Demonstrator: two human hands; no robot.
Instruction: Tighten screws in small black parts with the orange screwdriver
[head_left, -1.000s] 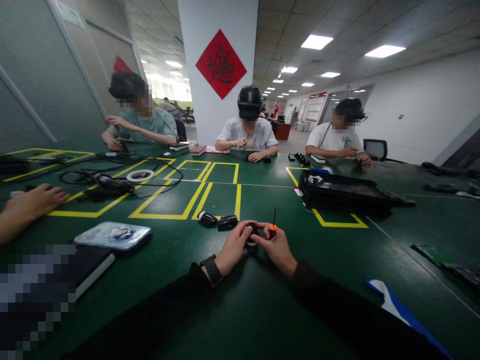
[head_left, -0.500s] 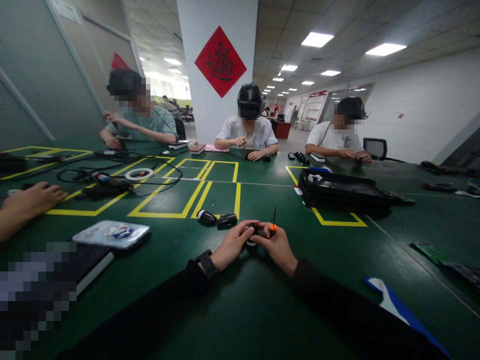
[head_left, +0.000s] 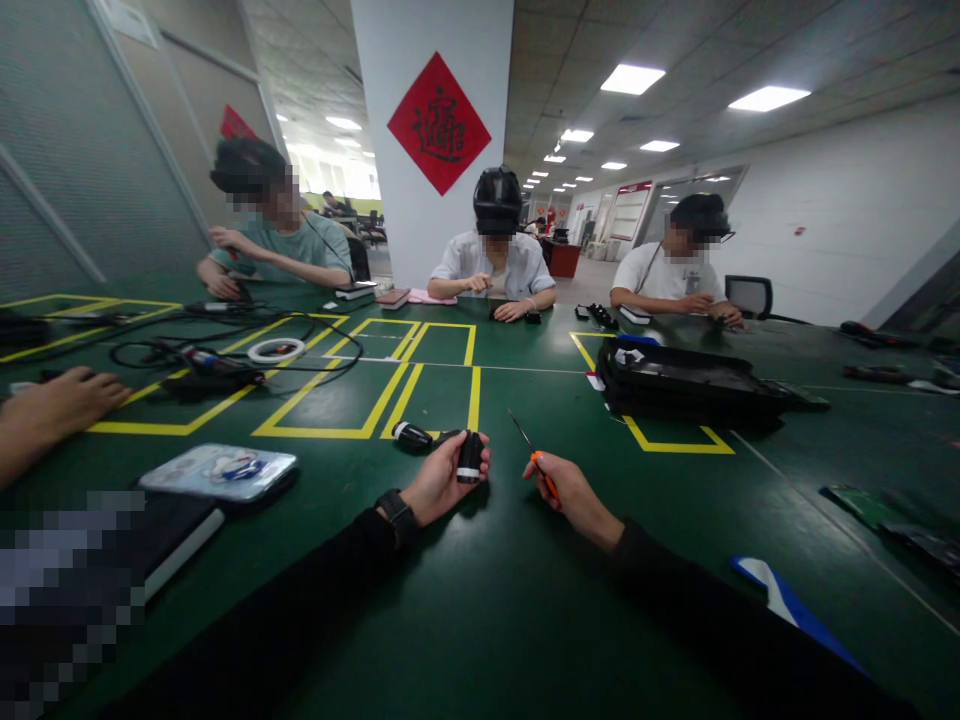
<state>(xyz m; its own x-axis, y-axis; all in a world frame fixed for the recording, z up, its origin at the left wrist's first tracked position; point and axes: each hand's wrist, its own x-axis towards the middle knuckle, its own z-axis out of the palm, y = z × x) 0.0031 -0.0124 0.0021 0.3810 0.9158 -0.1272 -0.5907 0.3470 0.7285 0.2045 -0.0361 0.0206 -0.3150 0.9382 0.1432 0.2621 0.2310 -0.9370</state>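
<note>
My left hand (head_left: 442, 478), with a dark watch at the wrist, is closed around a black cylindrical piece (head_left: 469, 458) that has a white band near its lower end. In my right hand (head_left: 571, 490) is a screwdriver (head_left: 545, 474) with an orange-and-black handle; its thin dark shaft points up and to the left, apart from the piece. Just beyond my left hand a black rounded piece (head_left: 412, 436) with a white end lies on the green table (head_left: 480, 620). A second black piece (head_left: 448, 437) beside it is partly hidden by my fingers.
At left are a phone (head_left: 221, 470), a dark notebook (head_left: 180, 545), cables (head_left: 225, 370) and another person's hand (head_left: 79, 400). A black tray-like casing (head_left: 682, 385) lies at right, circuit boards (head_left: 892, 525) farther right. Several people sit across the table.
My hands have separated. The left has moved left with the black piece, now upright and more visible; the right has moved slightly right, its screwdriver now tilted leftward.
</note>
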